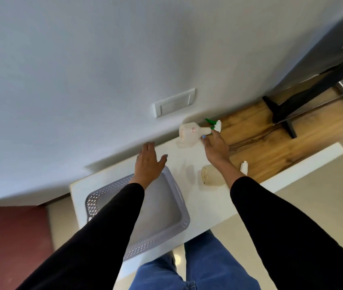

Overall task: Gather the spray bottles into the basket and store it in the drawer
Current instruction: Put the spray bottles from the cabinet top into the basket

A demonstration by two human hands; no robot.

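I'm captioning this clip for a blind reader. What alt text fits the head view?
A person's right hand reaches for the neck of a spray bottle lying on a white counter, while the left hand hovers open over an empty grey basket. A second bottle lies partly hidden under the right forearm.

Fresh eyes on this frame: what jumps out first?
The right hand stretched to the far side of the white counter, fingers at the neck of a white spray bottle with a green trigger, lying on its side by the wall. Nearer, the empty grey basket sits under the open left hand; a second bottle lies beside the right forearm.
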